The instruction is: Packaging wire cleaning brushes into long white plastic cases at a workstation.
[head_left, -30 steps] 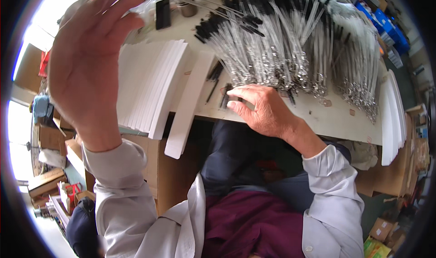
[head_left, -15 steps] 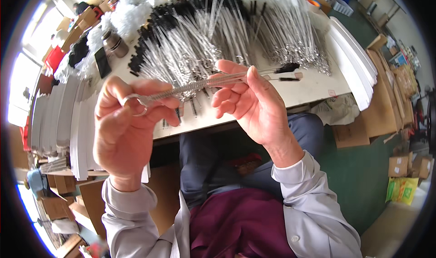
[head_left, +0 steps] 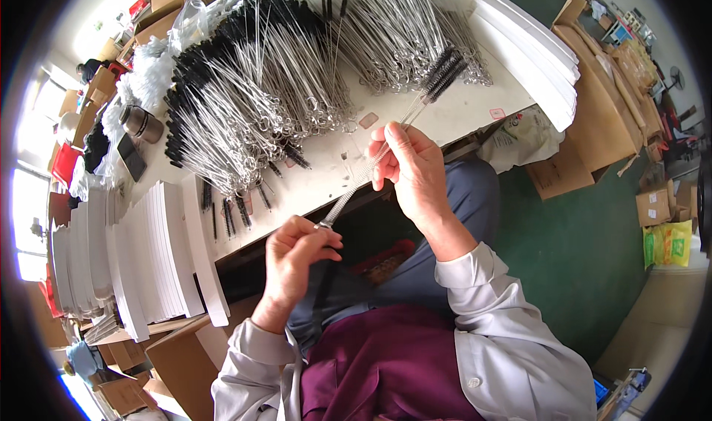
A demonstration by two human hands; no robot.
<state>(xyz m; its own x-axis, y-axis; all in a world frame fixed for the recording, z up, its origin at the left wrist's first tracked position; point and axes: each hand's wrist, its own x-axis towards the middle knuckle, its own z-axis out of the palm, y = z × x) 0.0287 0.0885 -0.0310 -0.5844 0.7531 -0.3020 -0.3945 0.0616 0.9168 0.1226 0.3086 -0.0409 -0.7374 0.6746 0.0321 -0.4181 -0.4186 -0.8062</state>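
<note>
Head view, looking down over my lap at the table (head_left: 460,113). My left hand (head_left: 293,261) is closed in a pinch on the looped lower end of a small bundle of wire brushes (head_left: 386,146); my right hand (head_left: 411,165) is closed round the same bundle farther up the twisted wire stems. The bundle runs slantwise up and to the right between the two hands, held in the air over the near table edge, and its black bristle tips (head_left: 445,68) fan out above the white tabletop without resting on it.

Compared with half a second ago, I see the bundle swung from nearly level across my chest to this steep diagonal, and the hands drawn apart along it, the left now low by my lap and the right high at the table edge. A second ago the left hand was raised and the right lay flat on the table; both have since come together on the one bundle. I judge that the brushes are being squared up and gathered by their stems.

Behind, a large heap of like brushes (head_left: 282,80) covers the far table, their ring ends toward me. Stacked white cards (head_left: 159,250) stand at my left and more white cards (head_left: 538,46) at the right.
</note>
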